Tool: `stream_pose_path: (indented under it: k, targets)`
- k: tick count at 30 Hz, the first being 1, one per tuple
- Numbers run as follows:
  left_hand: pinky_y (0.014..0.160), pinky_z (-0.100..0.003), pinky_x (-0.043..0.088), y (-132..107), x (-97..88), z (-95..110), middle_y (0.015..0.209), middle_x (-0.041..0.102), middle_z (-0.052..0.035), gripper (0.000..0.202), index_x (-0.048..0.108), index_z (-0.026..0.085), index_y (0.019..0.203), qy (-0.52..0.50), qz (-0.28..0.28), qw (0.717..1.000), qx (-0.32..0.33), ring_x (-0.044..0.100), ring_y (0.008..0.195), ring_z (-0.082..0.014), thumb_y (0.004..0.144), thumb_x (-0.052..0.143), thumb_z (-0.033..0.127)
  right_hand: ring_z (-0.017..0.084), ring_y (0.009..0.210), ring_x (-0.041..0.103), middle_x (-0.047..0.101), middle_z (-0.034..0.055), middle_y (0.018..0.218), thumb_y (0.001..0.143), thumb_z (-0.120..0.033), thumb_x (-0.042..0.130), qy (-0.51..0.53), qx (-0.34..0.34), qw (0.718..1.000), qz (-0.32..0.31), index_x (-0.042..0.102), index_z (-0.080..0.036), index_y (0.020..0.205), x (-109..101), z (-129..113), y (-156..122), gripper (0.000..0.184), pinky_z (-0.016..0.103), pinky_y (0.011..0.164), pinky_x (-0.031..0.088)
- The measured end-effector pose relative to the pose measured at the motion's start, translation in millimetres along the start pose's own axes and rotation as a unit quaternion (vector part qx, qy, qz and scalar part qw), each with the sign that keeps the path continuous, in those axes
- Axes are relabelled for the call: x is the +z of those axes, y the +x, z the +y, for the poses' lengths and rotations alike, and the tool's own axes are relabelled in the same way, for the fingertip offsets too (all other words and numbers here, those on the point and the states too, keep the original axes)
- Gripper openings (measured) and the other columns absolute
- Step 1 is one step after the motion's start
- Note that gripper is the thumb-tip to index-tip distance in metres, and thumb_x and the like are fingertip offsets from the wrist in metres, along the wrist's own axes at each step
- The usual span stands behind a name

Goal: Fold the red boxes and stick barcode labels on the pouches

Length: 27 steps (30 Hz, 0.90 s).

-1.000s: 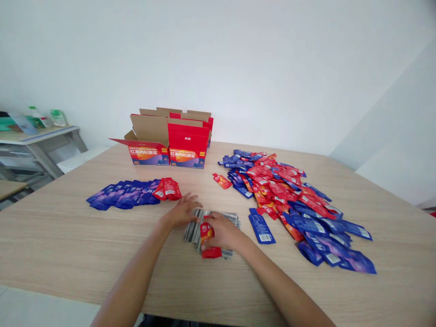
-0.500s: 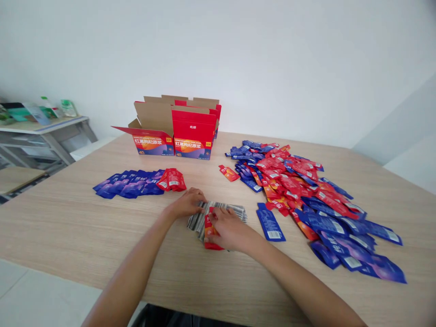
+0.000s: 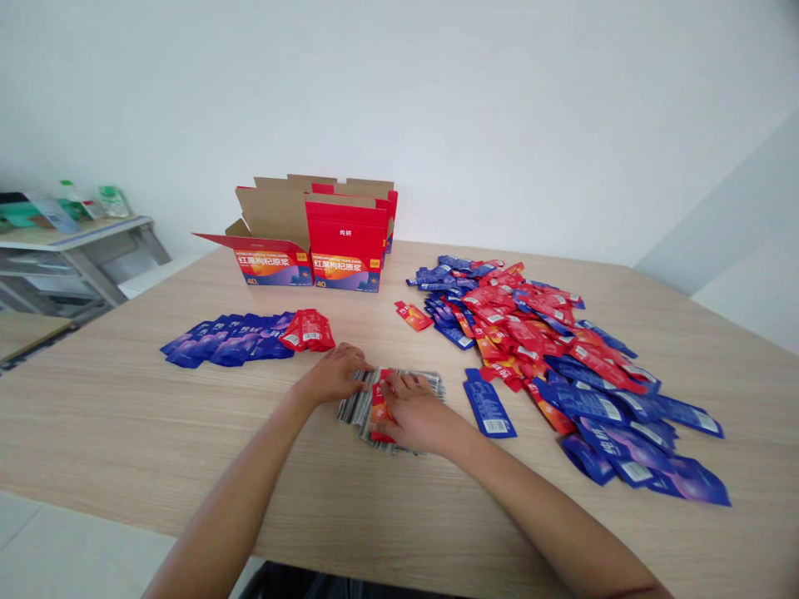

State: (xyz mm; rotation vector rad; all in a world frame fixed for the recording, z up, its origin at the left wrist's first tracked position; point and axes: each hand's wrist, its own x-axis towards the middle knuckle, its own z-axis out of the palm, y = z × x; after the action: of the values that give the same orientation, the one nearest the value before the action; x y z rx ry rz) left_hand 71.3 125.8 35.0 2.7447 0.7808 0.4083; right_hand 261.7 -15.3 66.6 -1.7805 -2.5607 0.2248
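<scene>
My right hand lies palm down on a red and orange sachet, pressing it onto a striped silver sheet on the wooden table. Its fingers curl over the sachet's upper end. My left hand rests on the sheet's left edge, fingers bent and touching it. A single blue sachet lies just right of my right hand.
A large heap of red and blue sachets covers the table's right side. A row of blue sachets with a few red ones lies left. Open red cartons stand at the back. A shelf stands far left.
My right hand has slid the red sachet up onto the striped sheet and now covers more of it. The left hand stays at the sheet's left edge.
</scene>
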Motion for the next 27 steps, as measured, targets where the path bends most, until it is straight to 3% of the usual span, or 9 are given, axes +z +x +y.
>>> stream_pose_path:
  k: [3,7,11,15,18,23,27]
  targets:
    - [0.107,-0.042,0.044,-1.0,-1.6,0.3,0.119,0.066,-0.0108,0.036,0.075,0.024,0.115,0.009,-0.014,1.000,-0.003,0.055,0.119,-0.0286,0.082,0.075,0.036,0.041,0.125,0.050,0.051,0.0263,0.144,0.091,-0.062,0.056,0.000,0.011,1.000,-0.016,0.057,-0.008,0.139,3.8,-6.6,-1.1,0.072,0.053,0.105,0.033]
    - [0.108,-0.044,0.043,0.7,-1.3,0.2,0.123,0.065,-0.0116,0.037,0.075,0.024,0.114,0.003,-0.030,0.999,-0.010,0.054,0.123,-0.0303,0.079,0.078,0.036,0.041,0.122,0.049,0.049,0.0240,0.145,0.093,-0.063,0.053,0.015,0.048,0.999,-0.006,0.053,-0.011,0.143,5.3,10.7,13.0,0.072,0.053,0.100,0.037]
    - [0.109,-0.044,0.042,1.9,-0.9,2.6,0.121,0.066,-0.0110,0.037,0.075,0.025,0.113,0.002,-0.036,0.999,-0.003,0.053,0.124,-0.0307,0.078,0.079,0.034,0.041,0.132,0.042,0.041,0.0202,0.155,0.096,-0.062,0.047,0.007,0.087,0.996,-0.017,0.047,-0.015,0.149,2.3,37.8,27.4,0.070,0.056,0.105,0.031]
    - [0.110,-0.043,0.041,0.6,0.1,4.1,0.122,0.065,-0.0110,0.035,0.074,0.024,0.112,-0.004,-0.031,0.999,0.009,0.053,0.124,-0.0295,0.078,0.079,0.031,0.040,0.139,0.037,0.035,0.0239,0.157,0.096,-0.060,0.048,0.007,0.130,0.991,-0.017,0.046,-0.012,0.149,0.1,50.0,31.9,0.071,0.057,0.110,0.026]
    - [0.110,-0.041,0.041,-0.2,2.4,2.9,0.123,0.065,-0.0108,0.036,0.074,0.023,0.113,-0.009,-0.025,1.000,0.007,0.053,0.124,-0.0286,0.079,0.078,0.033,0.040,0.143,0.034,0.029,0.0279,0.160,0.096,-0.059,0.050,0.000,0.128,0.992,0.006,0.044,-0.010,0.149,-0.3,47.8,27.8,0.073,0.057,0.114,0.021]
    - [0.109,-0.038,0.042,0.9,6.2,-0.8,0.120,0.066,-0.0096,0.034,0.075,0.024,0.113,-0.013,-0.015,1.000,0.013,0.055,0.121,-0.0264,0.080,0.077,0.031,0.039,0.139,0.042,0.043,0.0304,0.151,0.098,-0.056,0.046,0.007,0.073,0.997,-0.005,0.051,-0.005,0.143,3.8,26.2,13.3,0.068,0.056,0.117,0.017]
    - [0.109,-0.038,0.042,1.9,7.2,-4.2,0.121,0.065,-0.0103,0.036,0.075,0.023,0.112,-0.028,-0.016,0.999,0.017,0.054,0.123,-0.0271,0.078,0.079,0.034,0.041,0.148,0.028,0.034,0.0309,0.157,0.088,-0.071,0.053,0.027,0.033,0.999,-0.017,0.043,-0.005,0.150,12.1,10.9,11.0,0.091,0.057,0.120,0.006]
